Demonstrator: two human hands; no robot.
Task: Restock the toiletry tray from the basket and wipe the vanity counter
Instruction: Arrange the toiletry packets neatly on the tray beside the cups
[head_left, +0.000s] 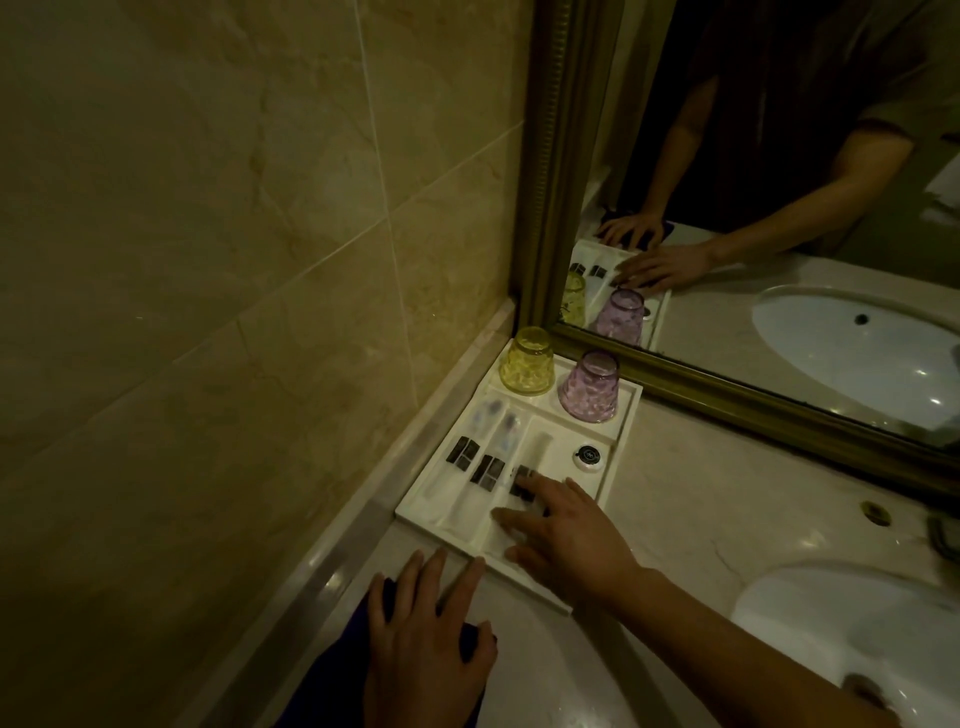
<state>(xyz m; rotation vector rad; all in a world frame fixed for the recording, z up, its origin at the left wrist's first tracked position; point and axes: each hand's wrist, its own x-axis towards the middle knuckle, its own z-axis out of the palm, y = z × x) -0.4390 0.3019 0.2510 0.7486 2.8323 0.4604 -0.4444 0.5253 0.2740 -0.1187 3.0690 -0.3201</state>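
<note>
cups (526, 360) upturned behind tray (621, 415); sink (810, 634) right; hands (566, 535) flat.

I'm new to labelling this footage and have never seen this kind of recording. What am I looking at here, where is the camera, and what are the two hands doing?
There is no machine: a person wears one camera on the head, looking down at their own hands. The view shows a vanity counter in a tiled corner, with a mirror behind and a sink on the right. A white tray holds packets, a small round tin, and two upturned cups, yellow and pink. The left hand presses flat on a dark cloth. The right hand reaches into the tray, fingers spread, gripping nothing visible.
</note>
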